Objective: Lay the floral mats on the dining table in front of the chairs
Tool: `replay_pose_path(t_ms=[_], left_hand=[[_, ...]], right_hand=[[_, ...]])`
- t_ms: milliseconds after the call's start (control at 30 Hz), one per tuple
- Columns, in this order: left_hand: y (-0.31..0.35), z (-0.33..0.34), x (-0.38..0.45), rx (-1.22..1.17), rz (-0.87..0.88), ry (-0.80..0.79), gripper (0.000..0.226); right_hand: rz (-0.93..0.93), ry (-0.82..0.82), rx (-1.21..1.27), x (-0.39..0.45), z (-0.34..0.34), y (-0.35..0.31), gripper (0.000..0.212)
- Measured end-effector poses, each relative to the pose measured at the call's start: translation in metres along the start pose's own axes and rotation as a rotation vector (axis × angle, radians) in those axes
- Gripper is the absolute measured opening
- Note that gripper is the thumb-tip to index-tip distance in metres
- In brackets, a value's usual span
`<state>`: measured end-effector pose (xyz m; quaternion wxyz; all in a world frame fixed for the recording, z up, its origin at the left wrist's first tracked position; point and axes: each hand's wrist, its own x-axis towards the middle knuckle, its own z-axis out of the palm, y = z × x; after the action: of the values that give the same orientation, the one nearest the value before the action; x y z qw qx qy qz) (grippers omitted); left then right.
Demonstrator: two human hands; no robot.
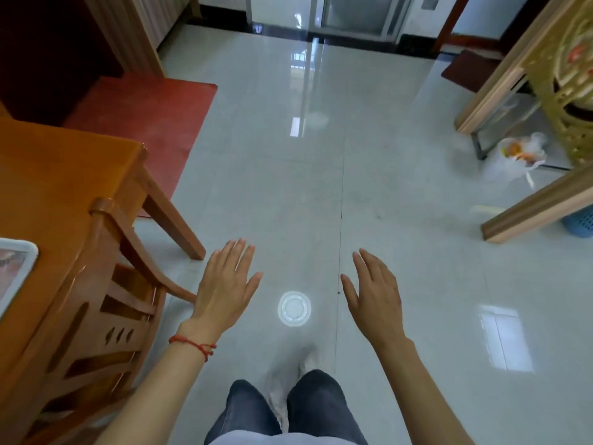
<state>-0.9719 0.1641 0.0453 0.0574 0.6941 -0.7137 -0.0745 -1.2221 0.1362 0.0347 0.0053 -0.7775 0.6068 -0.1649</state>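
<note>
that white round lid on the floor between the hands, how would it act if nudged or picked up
The lid looks thin and see-through, so probably very light and a bit bendy. It lies flat on the glossy tiled floor, so a nudge would likely make it slide, not roll. Its low rim may be awkward to pinch up.

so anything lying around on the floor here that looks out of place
Yes, two things. A round white plastic lid lies flat on the floor tiles, seen between the open hands. At the right, a clear plastic bag with something orange inside sits on the floor by the gold carved furniture.
</note>
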Motion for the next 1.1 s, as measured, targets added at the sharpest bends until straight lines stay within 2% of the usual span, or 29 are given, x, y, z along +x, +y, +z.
replay_pose_path(t_ms=[267,600,800,1100], left_hand=[[-0.013,0.004,0.134,-0.018,-0.076,0.007,0.068],[-0.028,-0.013,0.29,-0.026,-0.201,0.037,0.068],[-0.059,-0.019,0.363,-0.02,-0.23,0.051,0.068],[-0.147,-0.029,0.487,-0.016,-0.292,0.091,0.067]], right_hand=[[-0.058,-0.004,0.014,0.144,0.038,0.033,0.05],[-0.186,0.01,0.052,0.33,0.064,0.066,0.052],[-0.237,0.003,0.078,0.416,0.092,0.053,0.053],[-0.321,-0.033,0.061,0.568,0.153,0.001,0.058]])
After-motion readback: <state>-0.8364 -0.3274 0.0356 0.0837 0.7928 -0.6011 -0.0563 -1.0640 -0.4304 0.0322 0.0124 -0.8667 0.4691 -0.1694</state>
